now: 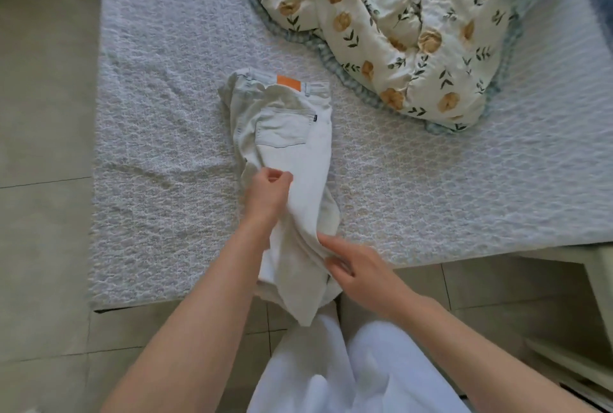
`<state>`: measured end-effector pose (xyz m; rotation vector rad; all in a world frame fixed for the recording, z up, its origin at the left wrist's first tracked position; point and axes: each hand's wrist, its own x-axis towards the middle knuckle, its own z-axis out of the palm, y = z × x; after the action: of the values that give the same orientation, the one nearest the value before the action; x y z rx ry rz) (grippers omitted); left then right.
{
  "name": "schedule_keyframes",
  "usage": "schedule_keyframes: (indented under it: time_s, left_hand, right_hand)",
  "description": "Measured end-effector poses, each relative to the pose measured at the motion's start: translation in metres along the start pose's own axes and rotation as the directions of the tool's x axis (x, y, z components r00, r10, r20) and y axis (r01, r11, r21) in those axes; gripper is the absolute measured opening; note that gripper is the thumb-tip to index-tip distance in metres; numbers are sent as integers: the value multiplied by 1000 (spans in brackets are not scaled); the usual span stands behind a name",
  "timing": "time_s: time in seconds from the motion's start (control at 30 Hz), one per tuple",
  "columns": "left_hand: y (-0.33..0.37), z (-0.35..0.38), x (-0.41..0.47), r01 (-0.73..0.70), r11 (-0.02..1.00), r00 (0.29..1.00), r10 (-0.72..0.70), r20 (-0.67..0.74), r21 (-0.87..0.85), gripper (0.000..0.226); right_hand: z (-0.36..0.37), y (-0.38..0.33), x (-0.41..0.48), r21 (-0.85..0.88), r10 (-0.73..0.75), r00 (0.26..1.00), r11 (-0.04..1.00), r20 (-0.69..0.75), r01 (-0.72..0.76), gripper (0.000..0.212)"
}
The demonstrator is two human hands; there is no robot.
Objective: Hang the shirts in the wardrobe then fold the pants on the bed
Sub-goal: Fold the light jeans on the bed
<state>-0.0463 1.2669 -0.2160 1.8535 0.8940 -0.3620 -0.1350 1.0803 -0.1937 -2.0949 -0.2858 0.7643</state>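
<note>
Pale grey-white jeans [292, 134] with an orange waist patch lie on the bed [166, 114], waistband away from me, legs trailing over the near edge. My left hand [267, 195] pinches the fabric at the thigh on the left side. My right hand [358, 266] grips the bunched legs lower down, near the bed's front edge. The leg ends hang down past the mattress in front of my white trousers.
A crumpled floral duvet [414, 31] fills the far right of the bed. The quilted white bedspread stretches bare to the left. Tiled floor [43, 213] lies on the left and below. White furniture [590, 329] stands at the lower right.
</note>
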Motion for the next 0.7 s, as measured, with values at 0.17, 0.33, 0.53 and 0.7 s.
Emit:
schedule_keyframes:
  time_s: [0.17,0.33,0.53,0.7]
  left_hand:
    - [35,27,13,9,871,948,-164,274,491,100]
    - [27,29,19,-65,814,955,-116,272,578,24]
    - [56,27,-6,-261,931,932,174,318,255,25]
    - [101,24,-55,-456,869,811,316,493,193,34]
  right_hand:
    - [2,-6,-12,-102,-96,995,990,-8,95,45]
    - [3,6,-27,-22,5,1000,1000,-31,-6,47]
    - [-13,8,-40,86,191,981,978,-35,-188,23]
    - [-59,5,-38,466,445,878,823,-175,-325,30]
